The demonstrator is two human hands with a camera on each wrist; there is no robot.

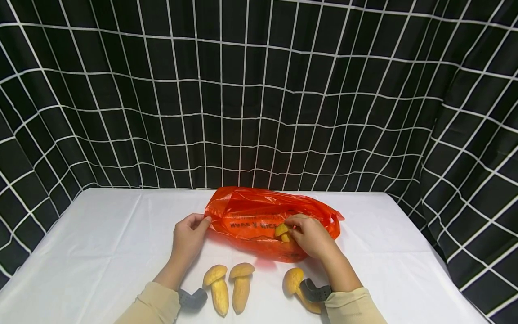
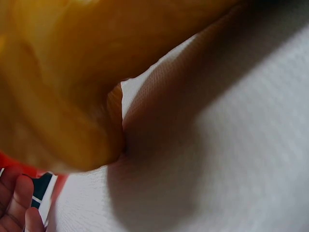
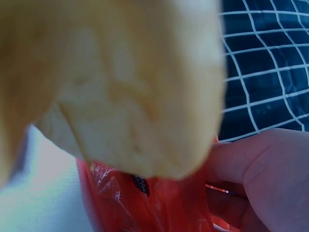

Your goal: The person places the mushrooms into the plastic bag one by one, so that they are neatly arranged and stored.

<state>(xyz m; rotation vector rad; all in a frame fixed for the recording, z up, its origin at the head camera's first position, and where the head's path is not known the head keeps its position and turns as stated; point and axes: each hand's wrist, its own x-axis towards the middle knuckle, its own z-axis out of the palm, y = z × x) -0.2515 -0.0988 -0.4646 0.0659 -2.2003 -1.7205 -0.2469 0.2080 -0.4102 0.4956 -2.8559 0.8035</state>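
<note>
Broadly, a black curtain [image 1: 243,108] with a white grid surrounds the far side and flanks of your white-covered table [image 1: 101,252]. On it, toward the far edge, the red plastic bag [image 1: 259,211] lies with its mouth spread, dark lettering showing inside. Beige sleeves [image 1: 155,303] cover your forearms. Your left hand [image 1: 189,234] pinches the bag's left edge between thumb and fingers; your right hand [image 1: 309,236] is at the mouth's right part, fingers closed around a yellow mushroom [image 1: 282,231] within the opening, its stem partly hidden. Nearer you, two loose mushrooms [image 1: 241,288] lie side by side, just apart, caps away from you. Another, the right-hand mushroom [image 1: 294,281], lies near your right forearm, partly covered by one of the dark wrist devices [image 1: 314,290], the smallest pieces around.
</note>
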